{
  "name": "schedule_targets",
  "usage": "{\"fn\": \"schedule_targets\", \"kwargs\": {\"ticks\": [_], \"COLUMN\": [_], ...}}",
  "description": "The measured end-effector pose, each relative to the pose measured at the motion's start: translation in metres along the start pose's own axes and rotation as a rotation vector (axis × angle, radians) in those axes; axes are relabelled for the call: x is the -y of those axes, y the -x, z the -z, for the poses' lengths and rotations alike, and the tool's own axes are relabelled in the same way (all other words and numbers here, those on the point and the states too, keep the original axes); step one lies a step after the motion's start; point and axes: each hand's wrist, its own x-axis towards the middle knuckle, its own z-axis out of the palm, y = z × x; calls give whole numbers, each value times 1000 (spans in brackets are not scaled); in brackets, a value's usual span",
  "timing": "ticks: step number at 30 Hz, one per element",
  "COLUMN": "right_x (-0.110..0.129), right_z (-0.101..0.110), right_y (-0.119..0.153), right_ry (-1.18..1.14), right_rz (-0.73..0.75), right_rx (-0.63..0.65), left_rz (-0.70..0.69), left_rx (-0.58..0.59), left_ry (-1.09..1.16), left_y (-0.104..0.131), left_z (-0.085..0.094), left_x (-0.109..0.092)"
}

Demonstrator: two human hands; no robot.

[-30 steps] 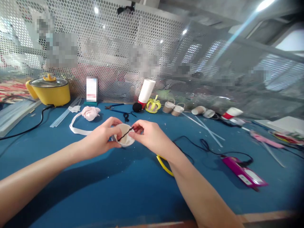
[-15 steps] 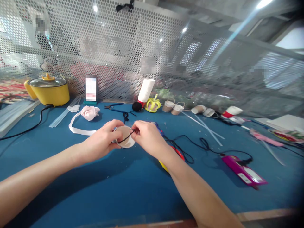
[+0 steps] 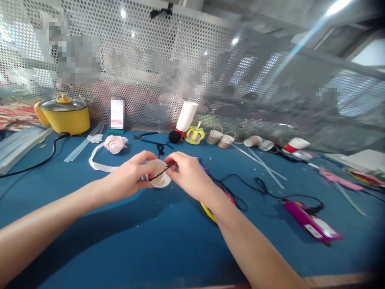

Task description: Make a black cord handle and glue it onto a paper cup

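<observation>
A small round cup-like piece [image 3: 161,178] with a pale inside is held above the blue table, its open side facing me. My left hand [image 3: 129,176] grips its left rim between thumb and fingers. At its right side, my right hand [image 3: 185,172] pinches the end of a dark twisted cord [image 3: 158,175], which crosses the opening slantwise. The cord's other end lies by my left fingertips. Just beyond the hands is a small black knotted cord [image 3: 160,150]. A white ribbon [image 3: 102,166] with a pink fabric rose [image 3: 115,143] rests left of my left hand.
A yellow pot [image 3: 66,116] stands back left beside a phone [image 3: 117,114]. Pliers [image 3: 144,135], stacked paper cups [image 3: 187,116], a yellow crown-like piece [image 3: 195,134] and small buckets [image 3: 214,135] line the mesh panel. At right, a purple power strip [image 3: 311,220] has black cables.
The view has shifted slightly, so the table items appear a little further right. Both hands keep their hold on the round piece and cord, with little visible movement.
</observation>
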Motion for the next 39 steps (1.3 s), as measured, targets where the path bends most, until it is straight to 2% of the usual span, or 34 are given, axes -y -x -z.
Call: {"fn": "schedule_targets", "kwargs": {"ticks": [5,13,23,39], "right_x": [-3,-2,0,4], "right_z": [-2,-8,-5,-3], "right_y": [-1,-1,1,4], "right_ry": [-105,101,75,164], "right_rz": [-43,-30,-12,40], "right_rx": [-18,-77,-94,-159], "left_rz": [35,29,9,-64], "left_rx": [20,-24,-39,-12], "left_ry": [11,-42,48,-39], "left_y": [0,1,-1,0], "left_z": [2,-3,2,7], "left_x": [-1,-2,0,-2]}}
